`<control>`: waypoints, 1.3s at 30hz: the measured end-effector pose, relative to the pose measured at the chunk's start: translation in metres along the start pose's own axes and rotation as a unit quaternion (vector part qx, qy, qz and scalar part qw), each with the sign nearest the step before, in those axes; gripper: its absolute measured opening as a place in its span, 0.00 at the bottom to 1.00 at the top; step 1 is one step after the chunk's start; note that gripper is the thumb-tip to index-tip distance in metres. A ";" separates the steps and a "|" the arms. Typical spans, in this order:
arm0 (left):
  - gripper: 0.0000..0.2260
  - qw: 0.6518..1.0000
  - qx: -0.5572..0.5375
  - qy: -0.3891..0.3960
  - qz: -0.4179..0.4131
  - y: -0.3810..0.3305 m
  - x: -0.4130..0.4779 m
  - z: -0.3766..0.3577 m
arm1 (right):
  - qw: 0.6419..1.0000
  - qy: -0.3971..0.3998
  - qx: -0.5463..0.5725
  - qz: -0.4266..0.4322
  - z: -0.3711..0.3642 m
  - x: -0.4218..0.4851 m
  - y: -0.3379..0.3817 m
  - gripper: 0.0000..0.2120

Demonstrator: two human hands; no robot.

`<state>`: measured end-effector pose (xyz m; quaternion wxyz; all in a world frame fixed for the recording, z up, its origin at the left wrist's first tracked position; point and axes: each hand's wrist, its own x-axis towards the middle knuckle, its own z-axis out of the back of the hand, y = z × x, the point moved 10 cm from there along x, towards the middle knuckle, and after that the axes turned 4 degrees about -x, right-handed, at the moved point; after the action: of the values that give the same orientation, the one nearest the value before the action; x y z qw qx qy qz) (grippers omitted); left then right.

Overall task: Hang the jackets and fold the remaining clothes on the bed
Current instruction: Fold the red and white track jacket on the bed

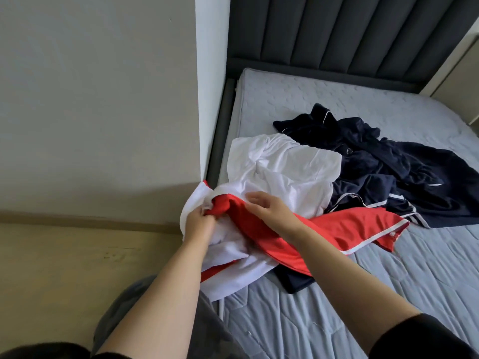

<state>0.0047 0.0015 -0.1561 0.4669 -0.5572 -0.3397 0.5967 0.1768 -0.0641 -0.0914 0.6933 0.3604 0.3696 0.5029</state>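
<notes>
Gripping the red-and-white garment [337, 229] at the left edge of the bed [388, 294], the left hand [199, 225] has its fingers clenched. I can't tell whether the right hand [269, 211] grips. Tugging may drag the white shirt [285, 167] off.

1. Bed: grey quilted mattress [388, 294], with a dark padded headboard [337, 29] at the far end.
2. White garment [285, 167] lies crumpled near the left edge.
3. Navy garments [388, 161] with white piping are heaped just right of it, touching.
4. Red garment [350, 229] with white trim lies across their near side, overlapping both.
5. White-and-red fabric [233, 270] is bunched at the left edge and hangs over it.
6. Navy piece [295, 281] pokes out from under the red garment's near side.
</notes>
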 end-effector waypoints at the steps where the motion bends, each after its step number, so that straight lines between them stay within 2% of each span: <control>1: 0.11 0.997 -0.029 -0.035 0.054 0.013 0.005 0.011 | 0.998 -0.056 -0.012 -0.007 0.014 -0.003 -0.009 0.11; 3: 0.15 0.983 -0.081 -0.073 0.148 0.036 0.006 0.021 | 0.969 -0.204 -0.138 0.010 0.052 -0.017 -0.017 0.13; 4: 0.17 0.976 -0.097 -0.081 0.176 0.042 0.005 0.021 | 0.949 -0.239 -0.203 0.027 0.063 -0.024 -0.021 0.17; 5: 0.18 0.974 -0.104 -0.090 0.180 0.043 0.005 0.022 | 0.940 -0.235 -0.247 0.027 0.068 -0.027 -0.029 0.22; 6: 0.19 0.975 -0.115 -0.103 0.157 0.039 0.007 0.024 | 0.941 -0.198 -0.273 0.004 0.066 -0.026 -0.043 0.28; 8: 0.27 0.990 -0.084 -0.104 0.047 0.012 0.004 0.026 | 0.943 -0.094 -0.314 -0.064 0.054 -0.025 -0.077 0.39; 9: 0.31 0.996 -0.015 -0.073 -0.051 -0.011 -0.001 0.019 | 0.939 -0.056 -0.326 -0.090 0.046 -0.025 -0.091 0.42; 10: 0.32 0.980 0.099 -0.033 -0.169 -0.034 -0.011 0.005 | 0.939 -0.033 -0.326 -0.104 0.040 -0.024 -0.101 0.43; 11: 0.33 0.935 0.231 0.012 -0.268 -0.047 -0.024 -0.018 | 0.943 -0.027 -0.313 -0.106 0.035 -0.023 -0.106 0.43; 12: 0.34 0.880 0.346 0.061 -0.321 -0.046 -0.038 -0.042 | 0.950 -0.031 -0.291 -0.108 0.033 -0.021 -0.109 0.42; 14: 0.36 0.798 0.480 0.142 -0.336 -0.027 -0.053 -0.074 | 0.960 -0.043 -0.247 -0.127 0.032 -0.017 -0.116 0.42; 16: 0.34 0.745 0.530 0.168 -0.369 -0.015 -0.061 -0.090 | 0.960 -0.046 -0.232 -0.149 0.031 -0.014 -0.125 0.41; 19: 0.22 0.669 0.572 0.197 -0.432 -0.007 -0.071 -0.110 | 0.959 -0.022 -0.223 -0.174 0.029 -0.010 -0.136 0.29; 21: 0.15 0.643 0.593 0.219 -0.433 0.002 -0.075 -0.121 | 0.962 -0.008 -0.196 -0.190 0.029 -0.008 -0.139 0.22; 22: 0.13 0.649 0.594 0.228 -0.418 0.004 -0.074 -0.123 | 0.963 -0.006 -0.190 -0.193 0.030 -0.006 -0.138 0.20; 24: 0.09 0.700 0.557 0.246 -0.373 0.005 -0.069 -0.120 | 0.964 -0.008 -0.173 -0.201 0.033 -0.003 -0.137 0.20; 27: 0.12 0.820 0.457 0.240 -0.247 0.007 -0.047 -0.097 | 0.969 0.009 -0.101 -0.227 0.033 -0.002 -0.144 0.17; 29: 0.15 0.888 0.380 0.208 -0.158 0.007 -0.028 -0.078 | 0.963 0.029 -0.023 -0.265 0.033 -0.006 -0.152 0.15; 31: 0.17 0.958 0.245 0.137 -0.050 0.009 -0.008 -0.053 | 0.951 0.038 0.076 -0.297 0.028 -0.011 -0.159 0.09; 32: 0.18 0.988 0.121 0.096 0.027 0.016 0.000 -0.040 | 0.945 0.030 0.122 -0.302 0.027 -0.011 -0.161 0.09; 33: 0.18 0.992 -0.033 0.067 0.103 0.023 0.003 -0.033 | 0.940 0.015 0.155 -0.303 0.026 -0.011 -0.165 0.10; 34: 0.18 0.968 -0.184 0.056 0.163 0.029 0.003 -0.032 | 0.938 0.000 0.170 -0.303 0.026 -0.010 -0.167 0.12; 35: 0.17 0.927 -0.309 0.051 0.206 0.034 0.002 -0.034 | 0.939 -0.012 0.166 -0.302 0.026 -0.009 -0.169 0.13; 36: 0.14 0.896 -0.380 0.035 0.226 0.037 0.003 -0.031 | 0.942 -0.023 0.153 -0.299 0.027 -0.009 -0.170 0.14; 37: 0.11 0.885 -0.403 0.013 0.232 0.037 0.003 -0.025 | 0.945 -0.032 0.136 -0.294 0.029 -0.009 -0.171 0.13; 39: 0.10 0.886 -0.397 -0.048 0.235 0.038 0.000 -0.007 | 0.949 -0.045 0.118 -0.288 0.032 -0.009 -0.171 0.10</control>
<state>0.0047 -0.0125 -0.1926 0.0363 -0.7299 -0.4296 0.5305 0.2760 -0.1170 -0.2242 0.7770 0.3407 0.4824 0.2180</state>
